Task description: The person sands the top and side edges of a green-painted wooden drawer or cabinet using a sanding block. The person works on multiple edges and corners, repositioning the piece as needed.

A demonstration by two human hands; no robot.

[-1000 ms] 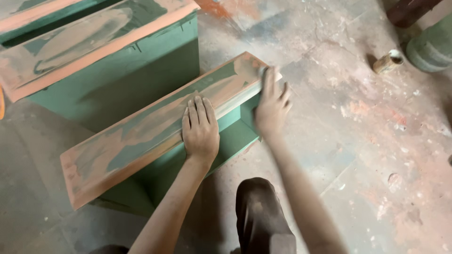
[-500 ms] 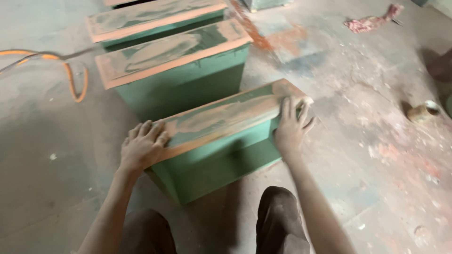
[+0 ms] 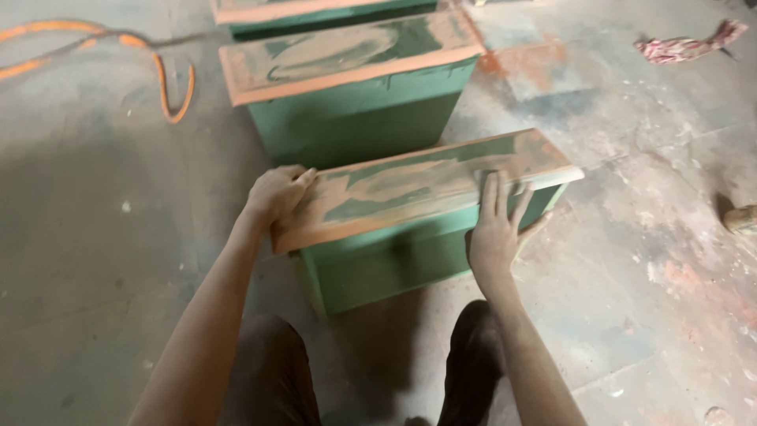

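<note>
A green drawer (image 3: 410,229) stands on the dusty floor (image 3: 102,260) with its orange and green front board facing up. The left hand (image 3: 276,193) grips the left end of the board. The right hand (image 3: 497,229) lies flat on the board near its front edge, fingers spread. A second green drawer (image 3: 355,87) stands just behind. An orange cable (image 3: 169,83) curls on the floor at the far left. A red rag (image 3: 686,46) lies at the far right.

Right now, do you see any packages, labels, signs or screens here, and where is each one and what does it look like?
None in view: no package, label, sign or screen.
Only green wooden drawers with sanded orange-brown fronts on the dusty concrete floor.
An orange cable and a red rag lie farther away.
</note>
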